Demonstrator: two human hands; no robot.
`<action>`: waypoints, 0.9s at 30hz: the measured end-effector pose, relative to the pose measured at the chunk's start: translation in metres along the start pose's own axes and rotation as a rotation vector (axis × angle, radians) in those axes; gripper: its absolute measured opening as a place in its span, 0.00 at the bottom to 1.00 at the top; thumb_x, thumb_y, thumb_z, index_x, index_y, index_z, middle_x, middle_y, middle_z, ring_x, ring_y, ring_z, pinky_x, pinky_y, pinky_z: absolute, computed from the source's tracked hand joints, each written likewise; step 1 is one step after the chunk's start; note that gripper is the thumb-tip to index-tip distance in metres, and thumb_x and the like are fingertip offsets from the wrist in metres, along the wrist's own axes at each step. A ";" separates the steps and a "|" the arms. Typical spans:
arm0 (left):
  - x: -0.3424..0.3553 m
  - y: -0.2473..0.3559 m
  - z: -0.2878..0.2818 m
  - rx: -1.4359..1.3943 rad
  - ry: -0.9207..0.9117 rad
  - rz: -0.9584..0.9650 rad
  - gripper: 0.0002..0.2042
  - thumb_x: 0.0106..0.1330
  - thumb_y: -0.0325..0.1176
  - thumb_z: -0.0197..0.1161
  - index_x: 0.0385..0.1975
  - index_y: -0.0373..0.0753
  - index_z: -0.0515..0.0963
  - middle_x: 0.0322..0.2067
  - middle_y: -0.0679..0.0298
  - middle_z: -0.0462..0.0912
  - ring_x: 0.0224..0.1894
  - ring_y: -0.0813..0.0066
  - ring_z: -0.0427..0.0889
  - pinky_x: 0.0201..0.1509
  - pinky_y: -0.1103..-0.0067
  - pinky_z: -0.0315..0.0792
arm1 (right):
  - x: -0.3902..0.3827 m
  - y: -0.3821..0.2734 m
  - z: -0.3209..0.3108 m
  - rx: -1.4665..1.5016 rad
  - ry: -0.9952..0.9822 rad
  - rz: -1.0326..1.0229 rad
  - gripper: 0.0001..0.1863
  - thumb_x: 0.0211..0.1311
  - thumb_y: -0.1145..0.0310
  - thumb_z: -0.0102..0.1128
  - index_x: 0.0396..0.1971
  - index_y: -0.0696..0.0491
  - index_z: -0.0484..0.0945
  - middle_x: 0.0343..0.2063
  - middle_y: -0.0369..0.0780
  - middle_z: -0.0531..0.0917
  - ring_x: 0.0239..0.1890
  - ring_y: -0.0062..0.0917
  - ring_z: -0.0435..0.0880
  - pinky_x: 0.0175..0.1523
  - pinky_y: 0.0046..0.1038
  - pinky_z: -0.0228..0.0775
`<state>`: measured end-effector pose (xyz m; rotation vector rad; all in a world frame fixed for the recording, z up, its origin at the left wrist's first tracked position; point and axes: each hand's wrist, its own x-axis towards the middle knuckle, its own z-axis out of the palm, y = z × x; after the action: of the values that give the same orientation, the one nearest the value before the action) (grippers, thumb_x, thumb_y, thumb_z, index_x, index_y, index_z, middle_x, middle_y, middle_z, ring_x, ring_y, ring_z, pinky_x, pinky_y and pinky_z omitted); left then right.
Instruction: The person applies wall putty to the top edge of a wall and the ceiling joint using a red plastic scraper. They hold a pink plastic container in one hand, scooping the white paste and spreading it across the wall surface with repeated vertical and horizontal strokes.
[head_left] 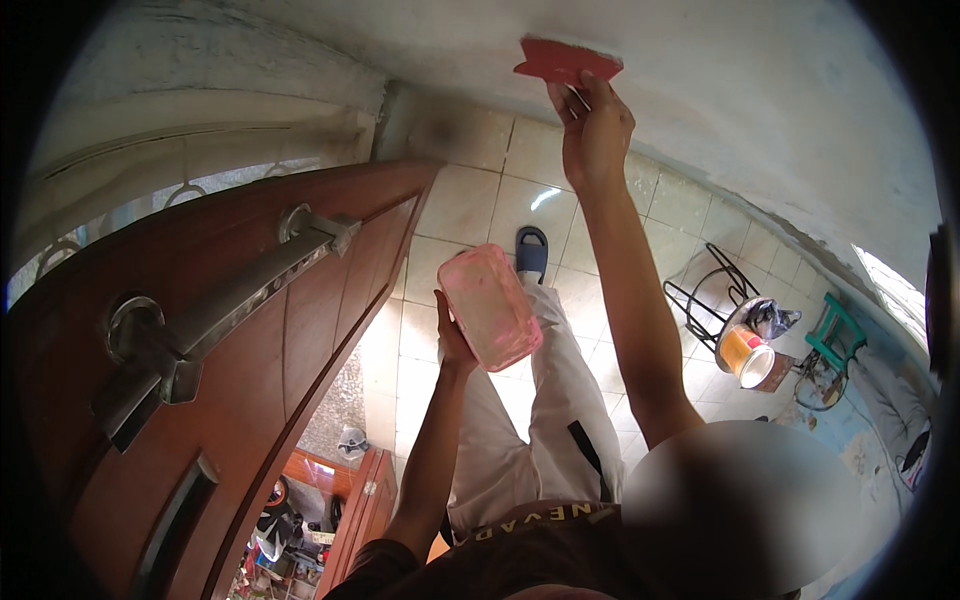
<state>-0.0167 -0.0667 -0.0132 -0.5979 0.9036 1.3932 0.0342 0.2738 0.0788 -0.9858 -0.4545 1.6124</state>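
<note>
The right hand (597, 135) is raised toward twelve o'clock, its grip closed around the handle of a red plastering trowel (567, 61) whose blade lies flat against the pale grey wall (760, 90). The left hand (452, 335) sits near the middle of the view, fingers wrapped under and behind a pink rectangular tray (490, 305) smeared with whitish paste, held tilted and well apart from the wall.

Judging by the surface, the wall around the trowel looks evenly coated and smooth, while toward three o'clock its lower edge along the floor appears rough and patchy, so the spreading seems partly done, with more left low down. The tray shows only a thin film, so little paste looks left on it.

At nine o'clock an open brown wooden door (260, 350) with a long metal handle (230, 305) stands close beside the left arm and crowds that side. On the tiled floor (470, 200), toward three to four o'clock, lie an orange-and-white bucket (748, 355), a black wire stand (705, 290) and a green stool (835, 330), all well clear of the hands. A dark blue sandal (531, 250) shows just above the tray.
</note>
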 end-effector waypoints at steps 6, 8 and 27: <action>-0.003 0.004 -0.006 -0.066 0.014 0.020 0.36 0.67 0.67 0.40 0.65 0.44 0.61 0.60 0.60 0.68 0.60 0.63 0.70 0.62 0.65 0.69 | -0.010 0.062 -0.041 -0.028 -0.022 0.261 0.11 0.66 0.69 0.49 0.43 0.58 0.75 0.41 0.42 0.80 0.40 0.27 0.81 0.48 0.28 0.77; -0.007 0.007 -0.001 -0.041 0.012 0.035 0.37 0.67 0.68 0.40 0.65 0.44 0.61 0.60 0.60 0.68 0.60 0.63 0.70 0.62 0.65 0.68 | 0.011 0.113 -0.071 -0.039 0.028 0.380 0.12 0.67 0.69 0.48 0.44 0.59 0.74 0.43 0.42 0.79 0.42 0.27 0.81 0.46 0.26 0.77; -0.014 0.015 0.008 -0.004 0.041 0.072 0.40 0.64 0.70 0.40 0.67 0.44 0.58 0.62 0.60 0.66 0.62 0.60 0.67 0.64 0.64 0.66 | 0.028 0.047 -0.114 0.574 -0.060 0.319 0.12 0.65 0.73 0.49 0.46 0.63 0.70 0.46 0.45 0.78 0.43 0.30 0.81 0.36 0.18 0.74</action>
<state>-0.0289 -0.0667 0.0051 -0.6045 0.9633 1.4519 0.0953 0.2629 -0.0310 -0.5889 0.1420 1.9107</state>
